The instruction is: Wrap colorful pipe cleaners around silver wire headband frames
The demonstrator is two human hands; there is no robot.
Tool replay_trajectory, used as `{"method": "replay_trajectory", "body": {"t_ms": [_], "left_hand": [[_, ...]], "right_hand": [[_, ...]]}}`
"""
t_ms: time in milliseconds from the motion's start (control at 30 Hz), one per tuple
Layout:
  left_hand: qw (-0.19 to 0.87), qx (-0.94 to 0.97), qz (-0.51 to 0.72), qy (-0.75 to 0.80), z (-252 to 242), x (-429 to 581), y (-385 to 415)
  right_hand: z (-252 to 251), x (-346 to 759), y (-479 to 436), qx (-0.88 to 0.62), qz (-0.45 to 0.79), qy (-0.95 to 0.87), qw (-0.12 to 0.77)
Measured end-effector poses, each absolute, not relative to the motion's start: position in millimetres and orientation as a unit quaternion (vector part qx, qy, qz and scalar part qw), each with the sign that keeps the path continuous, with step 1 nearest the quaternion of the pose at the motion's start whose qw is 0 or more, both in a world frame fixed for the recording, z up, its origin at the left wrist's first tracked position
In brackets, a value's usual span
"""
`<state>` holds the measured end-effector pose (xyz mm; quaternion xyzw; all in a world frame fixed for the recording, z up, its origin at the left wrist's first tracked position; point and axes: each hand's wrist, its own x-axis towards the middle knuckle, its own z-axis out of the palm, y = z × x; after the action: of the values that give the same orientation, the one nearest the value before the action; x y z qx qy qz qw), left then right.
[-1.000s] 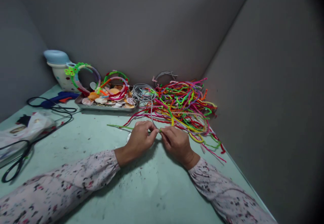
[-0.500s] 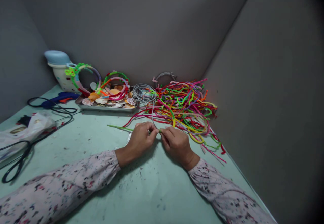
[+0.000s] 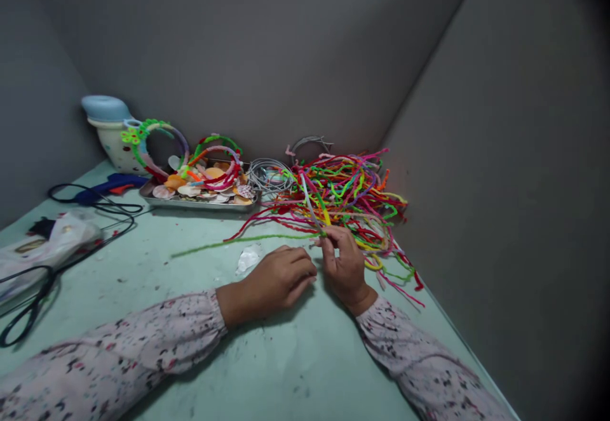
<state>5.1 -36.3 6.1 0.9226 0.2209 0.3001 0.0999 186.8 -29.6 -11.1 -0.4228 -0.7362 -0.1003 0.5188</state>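
Between thumb and fingertips, my right hand [image 3: 345,268] pinches a green pipe cleaner [image 3: 252,239] where it meets the end of a thin grey wire [image 3: 309,200]. The long free part of the pipe cleaner stretches left above the table. From my right hand the wire rises toward the back. My left hand [image 3: 281,275] is just left of and below that pinch, its fingers curled together, apart from the pipe cleaner, with nothing visible in them. Close behind it lies a small crumpled clear piece [image 3: 248,258].
Behind my hands lies a heap of coloured pipe cleaners [image 3: 343,183] beside coiled grey wire [image 3: 271,176]. A metal tray [image 3: 200,204] holds shells and wrapped hoops. Further left are a blue glue gun [image 3: 114,183], its black cable [image 3: 61,268], a plastic bag [image 3: 71,233] and a blue-lidded container [image 3: 112,132].
My left hand has let go of the pipe cleaner and moved slightly down and right. The right hand has shifted a little right and up, with the pipe cleaner and wire in its pinch.
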Motion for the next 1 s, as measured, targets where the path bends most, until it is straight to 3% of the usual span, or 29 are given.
{"method": "replay_trajectory", "body": {"t_ms": [133, 333, 500, 1000], "left_hand": [[0.082, 0.889, 0.347, 0.288, 5, 0, -24], [-0.033, 0.841, 0.463, 0.278, 8, -10, -15], [-0.122, 0.817, 0.475, 0.303, 8, -9, -15], [-0.065, 0.851, 0.419, 0.310, 12, -7, -17]], "right_hand": [[-9, 185, -33, -0.389, -0.086, -0.761, 0.513], [-10, 186, -33, -0.400, -0.082, -0.775, 0.482], [-10, 185, -33, -0.384, -0.072, -0.800, 0.455], [-12, 184, -35, -0.367, -0.062, -0.820, 0.435]]}}
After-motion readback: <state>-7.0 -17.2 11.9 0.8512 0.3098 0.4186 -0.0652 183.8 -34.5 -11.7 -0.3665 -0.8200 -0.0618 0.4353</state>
